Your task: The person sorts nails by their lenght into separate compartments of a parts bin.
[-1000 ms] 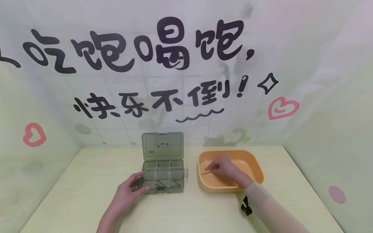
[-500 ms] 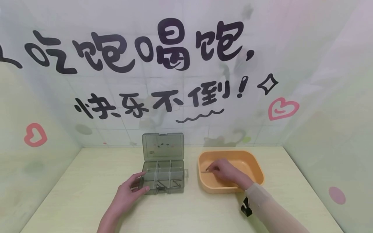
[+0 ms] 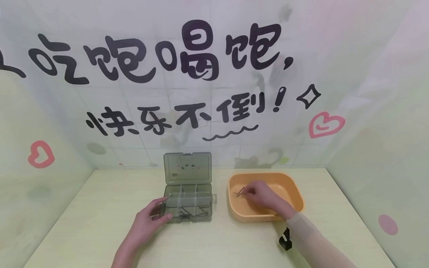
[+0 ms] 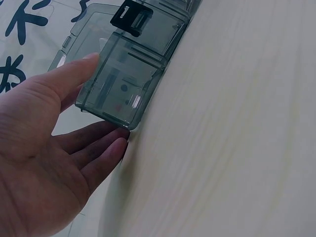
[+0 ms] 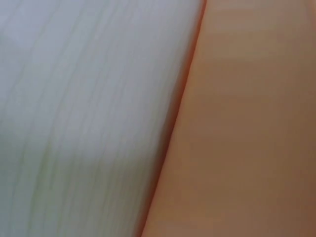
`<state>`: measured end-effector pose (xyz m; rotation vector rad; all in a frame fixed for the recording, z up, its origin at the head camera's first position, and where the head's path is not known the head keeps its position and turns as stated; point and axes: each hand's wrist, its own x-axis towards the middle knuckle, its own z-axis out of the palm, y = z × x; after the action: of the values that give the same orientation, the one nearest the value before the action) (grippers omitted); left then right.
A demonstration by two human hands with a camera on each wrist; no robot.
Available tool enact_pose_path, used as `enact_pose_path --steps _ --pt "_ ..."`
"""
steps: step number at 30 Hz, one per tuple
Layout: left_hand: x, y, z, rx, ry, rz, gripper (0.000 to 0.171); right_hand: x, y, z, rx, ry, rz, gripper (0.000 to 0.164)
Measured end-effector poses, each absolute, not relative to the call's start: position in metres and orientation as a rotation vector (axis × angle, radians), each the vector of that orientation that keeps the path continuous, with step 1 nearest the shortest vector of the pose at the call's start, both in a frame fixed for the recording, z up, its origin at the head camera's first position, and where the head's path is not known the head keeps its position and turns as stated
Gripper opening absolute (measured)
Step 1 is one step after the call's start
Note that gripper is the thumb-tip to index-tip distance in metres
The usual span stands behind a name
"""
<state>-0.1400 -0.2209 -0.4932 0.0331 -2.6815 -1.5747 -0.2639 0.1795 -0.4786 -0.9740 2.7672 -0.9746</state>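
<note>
In the head view, a grey see-through compartment box stands with its lid raised. Several metal screws lie in its front middle and front right compartments. My left hand holds the box's left end, thumb on the front rim and fingers along the side; the left wrist view shows this grip close up. Inside the orange tray, my right hand pinches thin metal screws that stick out left of its fingertips. The right wrist view shows only the tray's wall and tabletop.
The pale wood table ends at a printed wall behind, with side walls left and right. A small clear latch juts from the box's right side toward the tray. A black strap piece hangs at the right cuff.
My right hand has shifted slightly within the tray, and the screws at its fingertips have turned from lying nearly level to slanting. The left hand and box have stayed put.
</note>
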Motion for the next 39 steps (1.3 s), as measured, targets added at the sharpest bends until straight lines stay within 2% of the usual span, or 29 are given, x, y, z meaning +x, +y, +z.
enact_pose_path --steps 10,23,39 --pt "-0.140 -0.221 -0.492 0.035 -2.677 -1.560 0.062 -0.259 0.186 -0.465 -0.930 2.764 -1.023 0.014" --pt "-0.139 -0.221 -0.491 0.041 -2.686 -1.576 0.063 -0.255 0.188 -0.452 -1.034 2.758 -1.073 0.013" --pt "-0.140 -0.221 -0.491 0.033 -2.684 -1.568 0.063 -0.243 0.167 -0.442 -1.107 2.769 -1.152 0.014"
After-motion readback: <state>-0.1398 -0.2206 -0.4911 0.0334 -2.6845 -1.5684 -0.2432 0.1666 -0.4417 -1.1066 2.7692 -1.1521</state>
